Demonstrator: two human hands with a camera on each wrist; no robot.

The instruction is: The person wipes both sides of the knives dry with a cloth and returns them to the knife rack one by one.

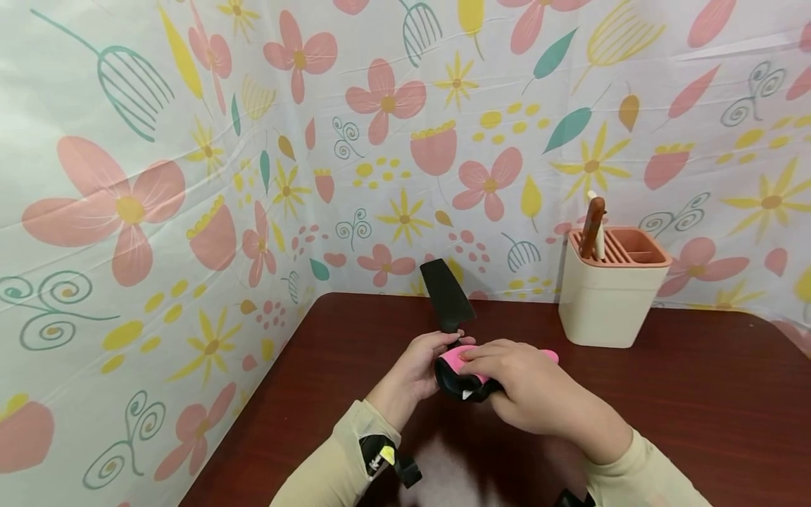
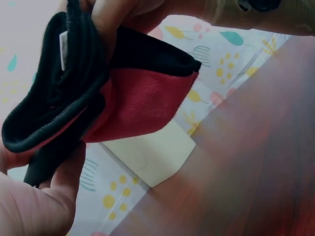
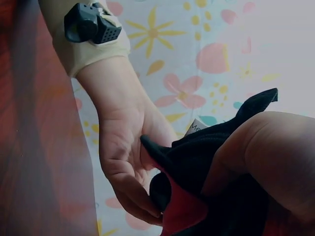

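Observation:
A black kitchen knife [image 1: 446,292] points away from me, its broad blade tilted up over the table. My left hand [image 1: 418,362] grips it near the handle, which is mostly hidden by fabric and fingers. A pink cloth with black lining [image 1: 453,359] lies bunched against the handle end. My right hand [image 1: 532,384] holds this cloth from above, thumb below and fingers on top. In the left wrist view, the cloth [image 2: 142,103] hangs in folds with a white tag [image 2: 63,50]. The right wrist view shows my left hand [image 3: 125,142] curled beside the folded fabric.
A cream knife holder [image 1: 602,303] with a pink slotted top stands at the back right, holding a brown-handled knife [image 1: 592,227] and a white-handled one. The dark red table [image 1: 709,408] meets flower-printed sheeting [image 1: 386,176] behind and on the left.

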